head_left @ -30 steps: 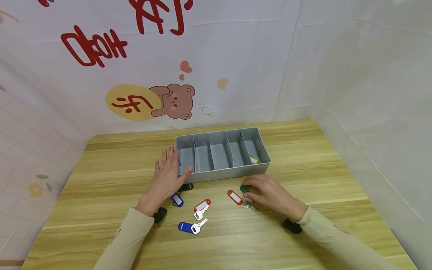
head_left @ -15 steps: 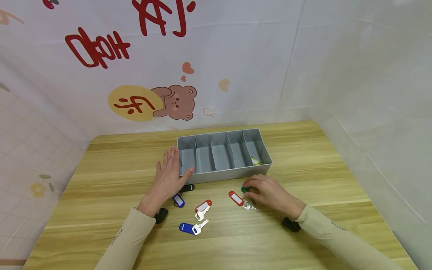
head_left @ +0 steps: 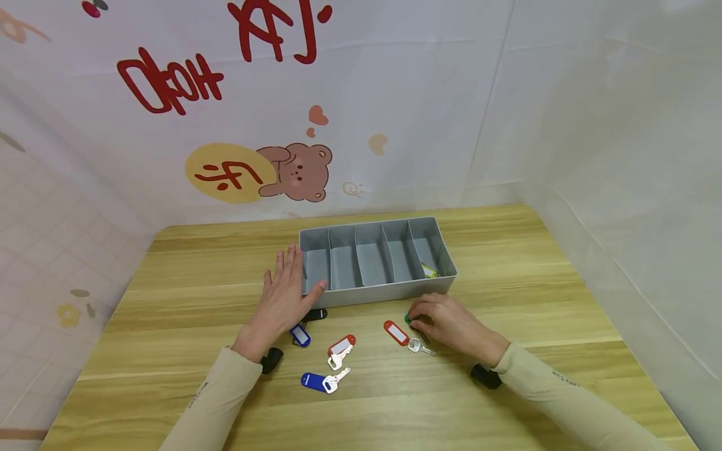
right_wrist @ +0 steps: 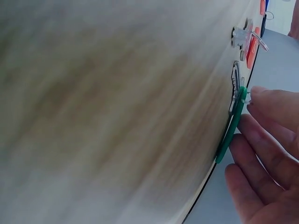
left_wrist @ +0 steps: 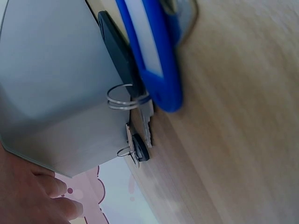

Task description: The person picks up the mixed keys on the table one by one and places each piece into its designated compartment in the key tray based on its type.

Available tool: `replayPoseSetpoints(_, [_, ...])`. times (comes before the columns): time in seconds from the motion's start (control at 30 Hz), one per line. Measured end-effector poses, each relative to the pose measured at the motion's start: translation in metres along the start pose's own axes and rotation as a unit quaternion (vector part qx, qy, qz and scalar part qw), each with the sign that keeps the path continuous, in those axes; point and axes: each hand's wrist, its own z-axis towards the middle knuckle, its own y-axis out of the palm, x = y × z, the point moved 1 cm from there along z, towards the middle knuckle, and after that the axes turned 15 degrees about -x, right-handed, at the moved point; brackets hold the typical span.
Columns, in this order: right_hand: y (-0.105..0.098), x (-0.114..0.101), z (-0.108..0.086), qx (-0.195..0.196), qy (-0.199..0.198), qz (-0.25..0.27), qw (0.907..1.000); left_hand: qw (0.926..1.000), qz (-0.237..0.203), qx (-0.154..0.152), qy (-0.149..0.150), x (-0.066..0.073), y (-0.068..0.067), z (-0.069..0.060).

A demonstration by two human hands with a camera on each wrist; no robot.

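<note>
My left hand point(head_left: 279, 302) lies with straight fingers against the left end of a grey divided tray point(head_left: 383, 293). My right hand point(head_left: 454, 324) is in front of the tray's right end. Its thumb and fingertips pinch a green key tag point(right_wrist: 232, 126) near its ring end; a key point(right_wrist: 235, 86) hangs close to the table beside it. Just left of that hand is a red key tag point(head_left: 396, 333) with a silver key point(head_left: 420, 346). Below my left hand are a black key tag point(head_left: 318, 314) and a blue key tag point(head_left: 301, 336).
Another red tag point(head_left: 341, 345) and another blue tag point(head_left: 313, 381), each with a key, lie mid-table. A yellow-green tag point(head_left: 429, 270) sits in the tray's rightmost compartment. A patterned white sheet point(head_left: 395, 94) rises behind the wooden table point(head_left: 406, 401).
The green tag has turned in my right fingers and less of it shows. My left hand stays at the tray. The whole head view has shifted slightly.
</note>
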Motion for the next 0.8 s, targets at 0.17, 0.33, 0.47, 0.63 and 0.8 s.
replayPoseSetpoints(0.17, [0.001, 0.001, -0.002, 0.015, -0.01, 0.004, 0.9998, 1.0, -0.002, 0.0, 0.0, 0.001, 0.0, 0.0])
replayPoseSetpoints(0.33, [-0.001, 0.0, -0.007, 0.048, -0.021, 0.003, 0.9986, 1.0, -0.005, -0.001, 0.001, 0.002, 0.0, 0.0])
replayPoseSetpoints(0.47, [-0.005, -0.001, -0.011, 0.069, -0.027, 0.004, 0.9973, 1.0, -0.004, 0.001, 0.002, 0.003, 0.0, 0.001])
replayPoseSetpoints(0.63, [-0.008, -0.002, -0.015, 0.082, -0.04, 0.013, 0.9958, 1.0, -0.005, 0.001, 0.002, 0.003, 0.0, 0.001])
replayPoseSetpoints(0.8, [-0.011, -0.003, -0.018, 0.099, -0.044, 0.017, 0.994, 1.0, -0.002, 0.002, 0.0, 0.002, 0.001, 0.001])
